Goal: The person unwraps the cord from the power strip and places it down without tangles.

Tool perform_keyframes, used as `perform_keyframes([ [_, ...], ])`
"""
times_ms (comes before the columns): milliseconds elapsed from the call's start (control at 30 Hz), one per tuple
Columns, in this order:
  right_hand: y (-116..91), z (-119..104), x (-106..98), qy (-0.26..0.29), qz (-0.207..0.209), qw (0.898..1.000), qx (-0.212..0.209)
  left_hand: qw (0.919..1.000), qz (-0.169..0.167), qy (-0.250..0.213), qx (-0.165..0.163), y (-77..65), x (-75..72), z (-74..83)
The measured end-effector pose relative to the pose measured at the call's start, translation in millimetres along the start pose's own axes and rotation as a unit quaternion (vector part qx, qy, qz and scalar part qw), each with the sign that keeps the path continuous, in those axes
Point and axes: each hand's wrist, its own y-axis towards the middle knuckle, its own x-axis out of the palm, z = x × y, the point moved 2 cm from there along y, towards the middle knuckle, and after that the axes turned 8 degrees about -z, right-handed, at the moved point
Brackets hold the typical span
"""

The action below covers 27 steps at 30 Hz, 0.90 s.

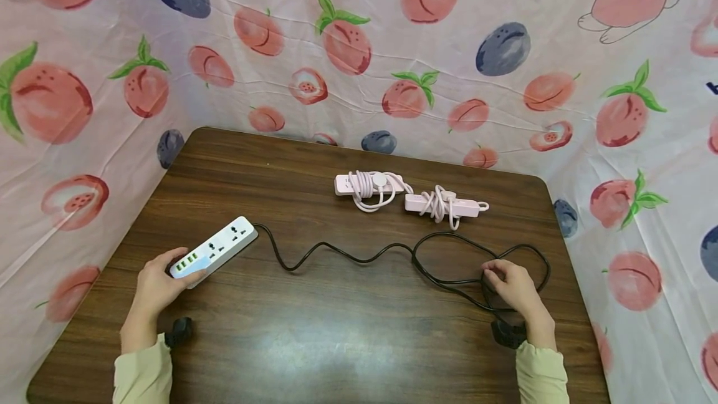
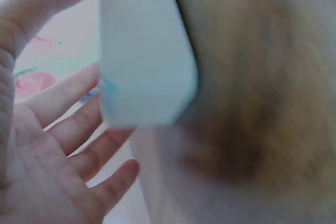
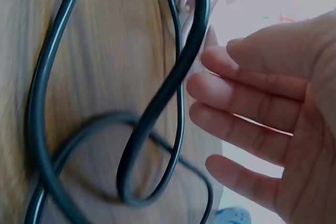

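Observation:
A white power strip (image 1: 215, 248) with green USB ports and a blue patch lies slanted at the table's left. My left hand (image 1: 159, 285) grips its near end, thumb on one side and fingers on the other. In the left wrist view, the strip's white end (image 2: 147, 61) sits between thumb and fingers. A black cable (image 1: 359, 259) runs from the strip's far end to loose loops on the right. Over those loops is my right hand (image 1: 512, 285), its fingers loosely bent. In the right wrist view, the cable (image 3: 157, 103) passes just beyond the fingertips (image 3: 207, 87).
Two pink power strips wrapped in their own cords lie toward the back, one left (image 1: 343, 185) and one right (image 1: 465, 207). The dark wooden table (image 1: 336, 317) is bordered by a fruit-patterned cloth (image 1: 359, 98) at the back and sides.

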Motion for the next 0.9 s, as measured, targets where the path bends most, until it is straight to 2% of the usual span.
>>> perform_keyframes([
  [100,7.9,-7.4,-0.5,-0.003,0.008,1.000,-0.010,0.9986,0.043,-0.021,0.020,6.6,-1.5,15.6],
  [233,22.0,-20.2,-1.3,-0.004,0.021,0.999,-0.035,0.9922,0.098,-0.061,0.045,19.2,0.2,41.9],
  [367,38.3,-35.2,-0.6,0.001,0.026,0.998,-0.062,0.9834,0.117,-0.111,0.083,36.6,7.2,68.5],
  [533,62.2,-57.9,1.8,0.020,0.027,0.995,-0.090,0.9712,0.095,-0.167,0.140,61.0,26.2,100.6],
  [700,86.8,-80.2,7.1,0.038,0.033,0.992,-0.117,0.9535,0.056,-0.225,0.193,81.3,45.9,140.6],
  [800,99.1,-90.9,11.1,0.050,0.036,0.990,-0.125,0.9435,0.014,-0.264,0.199,87.6,52.5,168.1],
  [900,111.7,-99.2,15.5,0.061,0.040,0.989,-0.126,0.9346,-0.031,-0.304,0.182,94.5,58.4,188.4],
])
